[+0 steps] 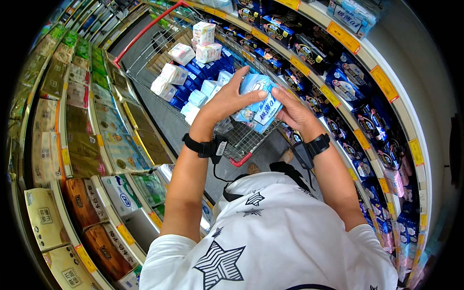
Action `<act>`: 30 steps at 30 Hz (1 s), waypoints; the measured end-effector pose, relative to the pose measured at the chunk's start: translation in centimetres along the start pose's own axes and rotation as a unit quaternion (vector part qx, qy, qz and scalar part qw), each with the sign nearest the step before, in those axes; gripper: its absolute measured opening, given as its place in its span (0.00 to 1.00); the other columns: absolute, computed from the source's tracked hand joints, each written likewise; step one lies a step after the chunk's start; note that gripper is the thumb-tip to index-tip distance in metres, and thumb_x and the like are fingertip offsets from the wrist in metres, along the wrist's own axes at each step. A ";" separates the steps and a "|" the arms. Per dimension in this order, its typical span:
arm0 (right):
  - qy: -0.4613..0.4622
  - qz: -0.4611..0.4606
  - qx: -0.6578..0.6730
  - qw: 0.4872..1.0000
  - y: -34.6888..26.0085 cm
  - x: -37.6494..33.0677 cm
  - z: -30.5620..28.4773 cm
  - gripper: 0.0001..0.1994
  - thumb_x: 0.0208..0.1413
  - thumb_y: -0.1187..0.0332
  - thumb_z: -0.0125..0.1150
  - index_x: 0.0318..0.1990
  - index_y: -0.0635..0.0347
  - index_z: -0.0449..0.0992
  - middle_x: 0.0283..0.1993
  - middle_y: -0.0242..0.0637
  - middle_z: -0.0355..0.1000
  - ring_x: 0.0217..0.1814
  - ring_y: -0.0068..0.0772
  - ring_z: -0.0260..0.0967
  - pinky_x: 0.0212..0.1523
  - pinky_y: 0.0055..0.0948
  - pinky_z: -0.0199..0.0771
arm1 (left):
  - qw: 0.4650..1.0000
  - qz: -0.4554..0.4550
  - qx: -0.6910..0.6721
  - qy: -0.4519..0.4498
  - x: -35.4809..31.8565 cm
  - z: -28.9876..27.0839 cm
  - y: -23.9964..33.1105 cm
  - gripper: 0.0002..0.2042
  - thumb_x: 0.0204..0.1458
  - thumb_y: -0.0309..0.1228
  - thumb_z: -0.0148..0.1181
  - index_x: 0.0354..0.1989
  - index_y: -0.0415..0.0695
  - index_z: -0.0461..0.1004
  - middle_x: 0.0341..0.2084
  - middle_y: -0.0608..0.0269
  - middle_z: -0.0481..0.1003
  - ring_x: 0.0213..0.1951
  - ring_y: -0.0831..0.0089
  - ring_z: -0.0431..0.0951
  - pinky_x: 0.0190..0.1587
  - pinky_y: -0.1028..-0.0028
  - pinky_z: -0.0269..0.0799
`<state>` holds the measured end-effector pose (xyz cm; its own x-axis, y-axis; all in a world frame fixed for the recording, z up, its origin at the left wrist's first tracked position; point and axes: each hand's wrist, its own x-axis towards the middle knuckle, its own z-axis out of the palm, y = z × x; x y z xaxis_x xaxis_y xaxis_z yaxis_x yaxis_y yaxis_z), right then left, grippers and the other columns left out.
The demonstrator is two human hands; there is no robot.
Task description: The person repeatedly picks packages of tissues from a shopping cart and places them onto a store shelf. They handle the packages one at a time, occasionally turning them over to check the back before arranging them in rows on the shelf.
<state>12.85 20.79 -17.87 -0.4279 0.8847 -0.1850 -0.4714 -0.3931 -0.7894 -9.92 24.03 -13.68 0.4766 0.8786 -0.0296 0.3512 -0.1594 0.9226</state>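
Over the near end of a wire shopping cart point(245, 144), both hands hold a light blue plastic pack of sanitary pads point(261, 107). My left hand point(231, 98) is closed on its left side, thumb lying across the top. On the right side, my right hand point(296, 112) grips it, with the thumb at the edge and the other fingers partly hidden behind. Inside the cart are several white packs point(173, 74), dark blue packs point(194, 72) and light blue packs point(197, 98). Some of the cart's load is hidden by my left hand.
Curved shelves of dark blue packs point(345, 87) with yellow price tags point(384, 83) run along the right. Tissue packs point(79, 123) fill the shelves on the left. The cart's red handle point(145, 33) is at its far end. Grey floor point(212, 181) shows between.
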 end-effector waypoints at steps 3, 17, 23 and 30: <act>-0.006 -0.018 0.133 0.991 1.1 -0.1 -1.1 0.28 0.63 0.52 0.63 0.65 0.55 0.67 0.62 0.38 0.72 0.63 0.36 0.71 0.64 0.47 0.70 | 0.991 0.009 -0.130 0.031 -0.8 -0.1 0.6 0.47 0.55 0.61 0.60 0.74 0.41 0.50 0.66 0.38 0.61 0.66 0.53 0.63 0.65 0.62 0.59; 0.033 -0.032 0.040 0.998 -1.0 -2.0 0.5 0.30 0.64 0.42 0.56 0.63 0.54 0.68 0.60 0.38 0.71 0.62 0.34 0.69 0.63 0.50 0.69 | 0.975 0.001 -0.158 0.158 -3.6 3.4 -0.5 0.49 0.54 0.54 0.65 0.74 0.37 0.46 0.60 0.45 0.65 0.60 0.62 0.69 0.56 0.65 0.70; 0.055 -0.066 -0.078 0.993 -2.5 -2.7 -0.3 0.31 0.65 0.43 0.55 0.65 0.57 0.67 0.58 0.36 0.70 0.59 0.29 0.69 0.59 0.37 0.71 | 0.959 -0.094 -0.256 0.075 -2.7 2.9 -0.5 0.49 0.53 0.63 0.57 0.72 0.38 0.50 0.55 0.48 0.69 0.54 0.65 0.71 0.48 0.67 0.70; 0.088 -0.040 -0.101 0.990 -3.3 -3.7 -0.8 0.31 0.65 0.47 0.56 0.67 0.59 0.64 0.56 0.37 0.72 0.56 0.29 0.72 0.56 0.37 0.75 | 0.966 -0.075 -0.243 0.056 -1.9 4.1 1.1 0.51 0.53 0.69 0.52 0.74 0.38 0.49 0.58 0.49 0.67 0.54 0.63 0.72 0.46 0.66 0.74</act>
<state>16.55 19.02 -15.07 -0.2465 0.9479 -0.2018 -0.3270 -0.2773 -0.9034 -7.11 20.33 -14.15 0.3505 0.9227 -0.1606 -0.0229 0.1798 0.9834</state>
